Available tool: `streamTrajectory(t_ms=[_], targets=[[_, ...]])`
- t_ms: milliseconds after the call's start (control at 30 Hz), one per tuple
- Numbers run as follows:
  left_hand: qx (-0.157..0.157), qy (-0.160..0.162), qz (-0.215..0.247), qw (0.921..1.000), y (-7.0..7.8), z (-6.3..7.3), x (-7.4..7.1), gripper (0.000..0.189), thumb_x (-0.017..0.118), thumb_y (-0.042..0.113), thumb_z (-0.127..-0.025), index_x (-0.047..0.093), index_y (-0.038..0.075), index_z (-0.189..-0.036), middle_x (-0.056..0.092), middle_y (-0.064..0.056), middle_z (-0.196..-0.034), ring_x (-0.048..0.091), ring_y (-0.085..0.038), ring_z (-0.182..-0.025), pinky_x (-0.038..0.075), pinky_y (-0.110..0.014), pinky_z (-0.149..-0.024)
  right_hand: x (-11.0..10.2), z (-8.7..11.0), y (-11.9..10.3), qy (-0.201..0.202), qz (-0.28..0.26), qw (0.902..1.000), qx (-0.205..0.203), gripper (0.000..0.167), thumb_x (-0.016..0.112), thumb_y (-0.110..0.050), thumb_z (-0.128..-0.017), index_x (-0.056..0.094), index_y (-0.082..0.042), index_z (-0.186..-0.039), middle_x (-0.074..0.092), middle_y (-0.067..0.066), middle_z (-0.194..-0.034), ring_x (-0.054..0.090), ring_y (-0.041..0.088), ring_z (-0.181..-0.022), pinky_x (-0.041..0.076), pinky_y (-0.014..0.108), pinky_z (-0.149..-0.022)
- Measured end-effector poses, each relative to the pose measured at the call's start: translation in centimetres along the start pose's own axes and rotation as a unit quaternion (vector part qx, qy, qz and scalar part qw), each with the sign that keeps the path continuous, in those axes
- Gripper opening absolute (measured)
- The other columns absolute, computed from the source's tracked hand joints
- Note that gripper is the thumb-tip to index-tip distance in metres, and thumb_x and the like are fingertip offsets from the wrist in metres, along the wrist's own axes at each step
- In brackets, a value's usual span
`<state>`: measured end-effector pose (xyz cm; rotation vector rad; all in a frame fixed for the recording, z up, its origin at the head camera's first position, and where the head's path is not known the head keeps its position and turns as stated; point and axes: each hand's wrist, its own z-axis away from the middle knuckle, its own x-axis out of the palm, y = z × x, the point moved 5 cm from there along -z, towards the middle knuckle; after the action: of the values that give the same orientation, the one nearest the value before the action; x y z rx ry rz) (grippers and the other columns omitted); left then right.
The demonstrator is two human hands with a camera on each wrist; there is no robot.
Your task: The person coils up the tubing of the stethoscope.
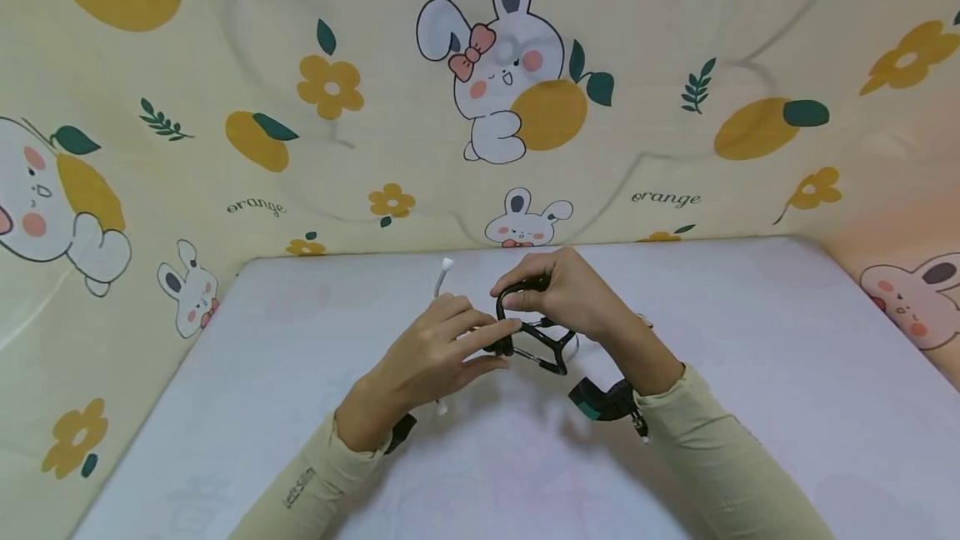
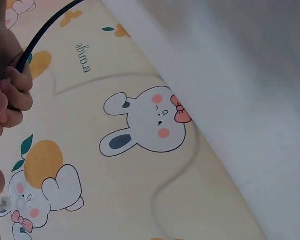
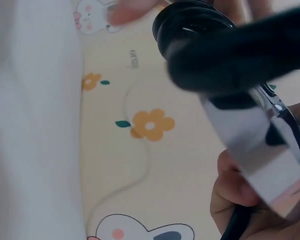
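Observation:
A stethoscope (image 1: 561, 346) with black tubing is held up over the table between both hands. My left hand (image 1: 435, 348) pinches a black part of it between thumb and fingers, the index finger stretched along it. To the right, my right hand (image 1: 562, 294) grips a bend of the black tubing (image 1: 501, 303). A thin metal tube with a white tip (image 1: 447, 264) sticks up behind the left hand. The right wrist view shows a blurred, shiny part of the stethoscope (image 3: 260, 145) close up. Curled fingers (image 2: 17, 95) and a black tube appear at the left wrist view's edge.
A white-covered table (image 1: 225, 407) lies under the hands. Behind it hangs a cream cloth (image 1: 360, 140) printed with rabbits, oranges and flowers. A black wrist device (image 1: 603, 400) is worn at the right wrist, and part of another (image 1: 401, 433) shows at the left.

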<state>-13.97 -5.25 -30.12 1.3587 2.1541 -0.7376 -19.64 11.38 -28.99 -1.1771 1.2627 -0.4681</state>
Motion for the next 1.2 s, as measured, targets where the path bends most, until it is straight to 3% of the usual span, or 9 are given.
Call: streamTrajectory(t_ms=[233, 433, 567, 700, 900, 1033, 1100, 1200], targets=[[0.021, 0.011, 0.003, 0.9997, 0.0, 0.0, -0.1, 0.039, 0.086, 0.025, -0.076, 0.075, 0.007, -0.109, 0.075, 0.002, -0.089, 0.058, -0.017, -0.080, 0.049, -0.027, -0.077, 0.0, -0.4, 0.8, -0.014, 0.032, 0.9990, 0.029, 0.012, 0.081, -0.019, -0.083, 0.081, -0.018, -0.096, 0.077, 0.000, -0.095, 0.062, 0.015, -0.079, 0.052, 0.027, -0.067], [0.003, -0.011, 0.004, 0.9999, -0.3, -0.1, -0.2, 0.040, 0.087, 0.026, -0.076, 0.076, 0.009, -0.111, 0.069, -0.008, -0.105, 0.058, -0.023, -0.093, 0.052, -0.026, -0.082, -0.3, -0.6, 1.1, -0.020, 0.066, 0.9976, 0.011, 0.015, 0.079, -0.023, -0.085, 0.080, -0.018, -0.099, 0.075, -0.002, -0.097, 0.064, 0.015, -0.083, 0.052, 0.030, -0.070], [0.001, -0.014, -0.001, 0.9999, -0.5, 0.0, -0.1, 0.041, 0.086, 0.026, -0.076, 0.076, 0.009, -0.112, 0.067, -0.012, -0.119, 0.060, -0.024, -0.100, 0.053, -0.028, -0.088, -0.5, -0.8, 1.6, -0.029, 0.061, 0.9977, -0.004, 0.015, 0.077, -0.022, -0.086, 0.079, -0.016, -0.101, 0.074, -0.001, -0.098, 0.065, 0.015, -0.087, 0.053, 0.031, -0.074], [0.005, -0.004, -0.014, 0.9999, -0.4, 0.0, -0.2, 0.043, 0.087, 0.026, -0.075, 0.076, 0.008, -0.112, 0.074, -0.005, -0.116, 0.063, -0.022, -0.095, 0.053, -0.029, -0.088, -0.4, -1.0, 2.3, -0.047, 0.036, 0.9982, -0.010, 0.017, 0.074, -0.021, -0.090, 0.077, -0.013, -0.105, 0.074, 0.002, -0.103, 0.067, 0.016, -0.092, 0.055, 0.031, -0.080], [-0.039, 0.040, 0.012, 0.9984, -1.1, -0.1, -0.9, 0.044, 0.088, 0.020, -0.072, 0.075, 0.005, -0.112, 0.076, -0.004, -0.106, 0.061, -0.020, -0.087, 0.051, -0.028, -0.079, -0.2, -1.3, 2.8, -0.049, 0.025, 0.9985, -0.006, 0.018, 0.071, -0.022, -0.093, 0.074, -0.014, -0.109, 0.074, 0.002, -0.103, 0.067, 0.017, -0.095, 0.054, 0.033, -0.087], [-0.067, 0.066, 0.024, 0.9953, -1.5, -0.1, -1.3, 0.044, 0.088, 0.016, -0.071, 0.074, 0.003, -0.111, 0.076, -0.006, -0.102, 0.060, -0.021, -0.084, 0.051, -0.027, -0.075, 0.2, -1.3, 2.9, -0.044, 0.023, 0.9984, -0.027, 0.017, 0.066, -0.009, -0.094, 0.069, -0.010, -0.111, 0.072, 0.007, -0.103, 0.067, 0.024, -0.100, 0.053, 0.037, -0.092], [-0.082, 0.076, 0.025, 0.9934, -1.6, 0.0, -1.5, 0.044, 0.088, 0.016, -0.071, 0.074, 0.002, -0.110, 0.077, -0.007, -0.102, 0.060, -0.021, -0.083, 0.051, -0.028, -0.074, 0.6, -1.3, 2.9, -0.037, 0.024, 0.9984, -0.035, 0.016, 0.065, -0.003, -0.094, 0.066, -0.008, -0.110, 0.071, 0.008, -0.102, 0.066, 0.024, -0.099, 0.051, 0.037, -0.091], [-0.103, 0.085, 0.017, 0.9909, -2.0, 0.0, -1.8, 0.043, 0.088, 0.014, -0.071, 0.074, 0.001, -0.110, 0.077, -0.008, -0.101, 0.060, -0.021, -0.082, 0.051, -0.028, -0.072, 1.1, -1.3, 2.8, -0.026, 0.052, 0.9975, -0.040, 0.012, 0.065, -0.008, -0.095, 0.062, -0.011, -0.106, 0.068, 0.004, -0.097, 0.063, 0.019, -0.092, 0.050, 0.035, -0.084]])
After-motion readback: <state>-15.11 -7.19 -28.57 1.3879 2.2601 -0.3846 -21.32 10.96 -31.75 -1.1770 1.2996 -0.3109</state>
